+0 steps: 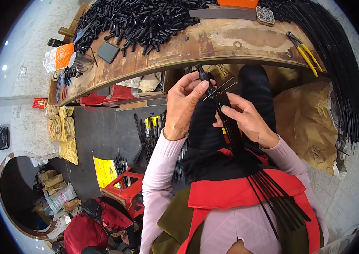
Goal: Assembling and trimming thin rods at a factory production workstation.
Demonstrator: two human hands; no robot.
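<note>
My left hand point(183, 101) pinches a black tubular plastic fitting point(203, 73) between thumb and fingers, just in front of the workbench edge. Below it, my right hand point(247, 118) is closed around a bundle of thin black rods point(231, 133), thumb on top. The bundle slants over my lap, and its lower ends fan out across my red apron point(226, 192). A few thin metallic pieces point(225, 87) stick out sideways between my hands. Whether the fitting is joined to the rods cannot be made out.
A heap of black tubular fittings point(137, 23) covers the back of the wooden workbench point(247, 38). Yellow-handled pliers point(306, 54) and long black rods point(340, 63) lie at right. A dark square box point(108, 52) sits left. A red stool point(124, 186) stands on the floor.
</note>
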